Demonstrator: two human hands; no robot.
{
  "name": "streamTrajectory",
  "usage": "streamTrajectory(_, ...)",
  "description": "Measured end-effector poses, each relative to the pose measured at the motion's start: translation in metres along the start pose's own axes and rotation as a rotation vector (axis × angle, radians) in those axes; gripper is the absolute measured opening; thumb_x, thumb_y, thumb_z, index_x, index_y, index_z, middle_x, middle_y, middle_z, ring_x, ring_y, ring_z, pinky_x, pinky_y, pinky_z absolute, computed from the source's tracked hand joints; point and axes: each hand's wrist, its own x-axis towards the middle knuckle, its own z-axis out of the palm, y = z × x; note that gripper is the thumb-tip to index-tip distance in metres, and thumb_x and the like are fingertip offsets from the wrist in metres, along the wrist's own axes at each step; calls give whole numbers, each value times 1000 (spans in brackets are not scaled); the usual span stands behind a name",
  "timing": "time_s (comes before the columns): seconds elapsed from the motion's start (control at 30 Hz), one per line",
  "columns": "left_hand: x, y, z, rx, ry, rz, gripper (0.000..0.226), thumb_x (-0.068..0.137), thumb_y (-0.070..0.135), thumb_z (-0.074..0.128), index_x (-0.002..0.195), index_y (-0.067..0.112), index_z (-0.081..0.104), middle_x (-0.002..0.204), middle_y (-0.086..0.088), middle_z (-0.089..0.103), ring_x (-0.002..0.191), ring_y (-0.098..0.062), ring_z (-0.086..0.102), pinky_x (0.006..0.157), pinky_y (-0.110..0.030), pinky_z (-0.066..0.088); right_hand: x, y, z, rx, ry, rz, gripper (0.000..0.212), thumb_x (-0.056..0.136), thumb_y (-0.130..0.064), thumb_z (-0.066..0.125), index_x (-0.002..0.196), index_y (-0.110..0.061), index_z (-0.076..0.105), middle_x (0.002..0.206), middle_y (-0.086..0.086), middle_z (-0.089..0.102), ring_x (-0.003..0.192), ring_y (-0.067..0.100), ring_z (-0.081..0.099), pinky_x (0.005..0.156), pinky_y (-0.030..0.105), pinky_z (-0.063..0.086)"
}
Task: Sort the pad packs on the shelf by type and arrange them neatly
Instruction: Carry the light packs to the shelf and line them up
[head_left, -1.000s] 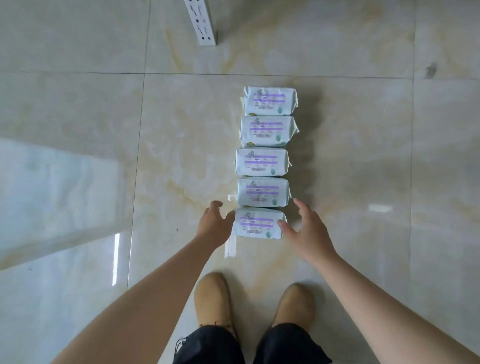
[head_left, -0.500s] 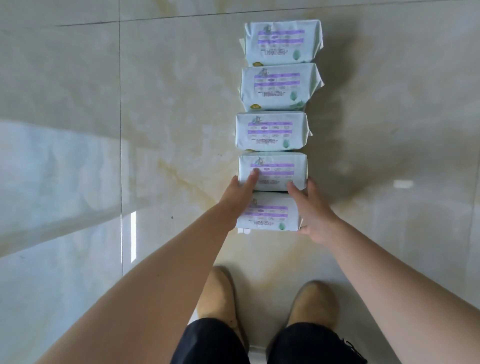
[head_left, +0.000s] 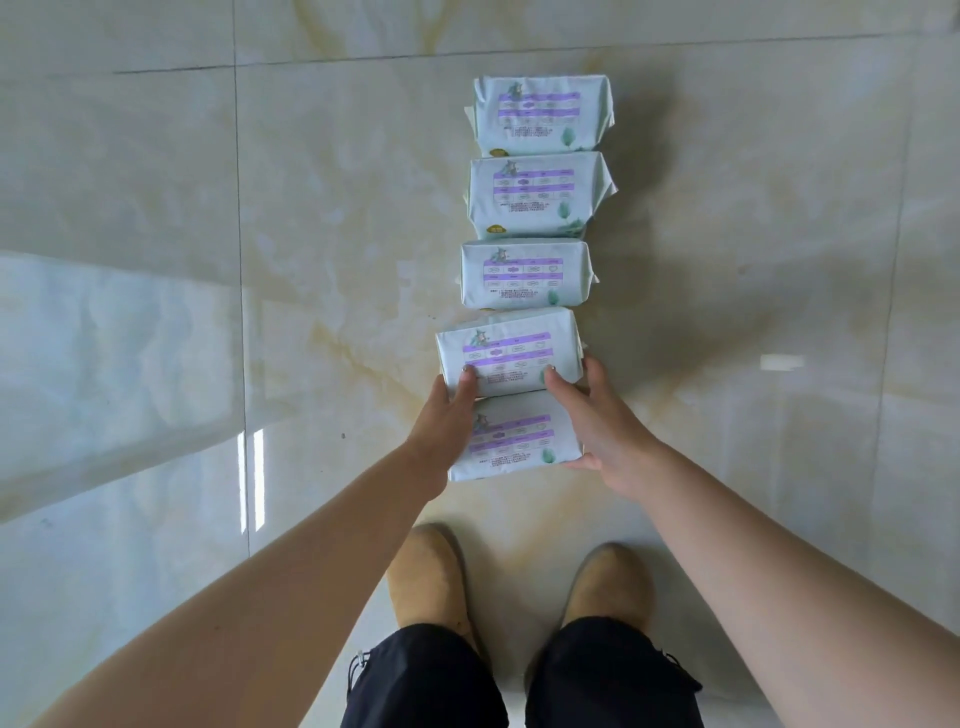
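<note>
Row: five pad packs lie end to end on the tiled floor (head_left: 156, 208), running straight away from the person, all white with purple bands face up.
Second-nearest pack (head_left: 511, 353): held at both short ends; it sits a little to the left of the line and slightly turned, its near edge against the nearest pack. Whether it is lifted off the floor cannot be told.
Left grip (head_left: 447, 415): closed round the left end of that pack, one fingertip (head_left: 466, 376) on its top face and the rest of the hand down its side.
Right grip (head_left: 597, 421): closed round the right end of the same pack, one fingertip (head_left: 553, 375) on top and another finger wrapped at the end; the heel of the hand touches the right end of the nearest pack.
Nearest pack (head_left: 519, 441): flat on the floor between the two wrists, its left end partly hidden by the left grip.
Middle pack (head_left: 524, 273): flat, just beyond the held one, a thin gap between them.
Fourth pack (head_left: 537, 195): flat, close behind the middle one.
Farthest pack (head_left: 540, 114): flat, touching the fourth.
Shoes (head_left: 428, 577): tan, planted near the row's near end, below black trousers (head_left: 421, 675).
</note>
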Motion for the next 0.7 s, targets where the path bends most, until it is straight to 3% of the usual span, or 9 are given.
streamTrajectory(0.17,-48,32,-8,-15,-26,81,29,96,46,34,120,32,42,116,1,59,101,-20,63,82,-35,54,-48,-26,5,22,1,-37,43,92,-40,49,130,-39,30,117,-11,57,89,3,60,54,24,48)
streamTrajectory(0.27,-86,60,-15,18,-48,125,28,97,44,34,120,30,42,110,3,59,98,-18,63,78,-30,54,-84,-49,6,44,8,-59,44,90,-42,52,128,-42,31,123,-11,56,93,5,61,62,29,51)
streamTrajectory(0.37,-129,91,-25,30,-55,170,24,97,45,34,114,32,44,108,5,60,97,-16,63,78,-28,54,-128,-81,10,52,16,-101,38,89,-42,52,121,-45,32,118,-13,58,93,6,63,67,32,52)
streamTrajectory(0.57,-220,167,-45,37,-24,253,29,94,52,34,116,37,46,114,4,61,101,-20,63,95,-44,50,-225,-161,20,49,-7,-251,31,91,-37,52,118,-44,39,105,-18,61,98,7,63,81,39,54)
streamTrajectory(0.7,-289,216,-53,38,-23,328,21,95,49,34,109,40,47,108,6,61,93,-18,63,91,-39,52,-293,-207,23,52,-4,-335,27,91,-36,52,115,-44,41,102,-19,61,95,4,63,69,29,56)
